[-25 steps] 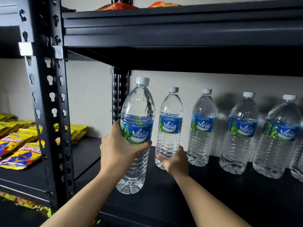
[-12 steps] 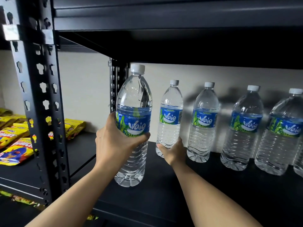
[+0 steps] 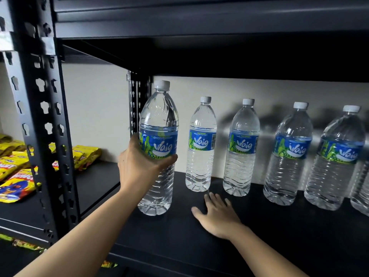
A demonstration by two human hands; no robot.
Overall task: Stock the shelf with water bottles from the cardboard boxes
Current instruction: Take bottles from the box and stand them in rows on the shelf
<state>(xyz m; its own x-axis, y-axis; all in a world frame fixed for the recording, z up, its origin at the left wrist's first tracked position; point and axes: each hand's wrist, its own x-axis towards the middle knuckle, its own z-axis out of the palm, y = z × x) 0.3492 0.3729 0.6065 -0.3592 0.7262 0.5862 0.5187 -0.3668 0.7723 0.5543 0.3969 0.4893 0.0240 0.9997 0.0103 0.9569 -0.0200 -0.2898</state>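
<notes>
My left hand grips a clear water bottle with a blue label and white cap, held upright near the left end of the black shelf. Its base is at or just above the shelf surface; I cannot tell if it touches. My right hand lies open, fingers spread, on the shelf in front of the second bottle, not touching it. Several more bottles of the same kind stand in a row along the back wall, such as one and another.
A black perforated upright post stands left of my left arm. Yellow snack packets lie on the neighbouring shelf to the left. The upper shelf hangs low over the bottle caps. A rear post stands behind the held bottle.
My right hand has let go of the second bottle's base and drawn back onto the shelf, fingers spread. My left hand still holds its bottle at about the same spot.
</notes>
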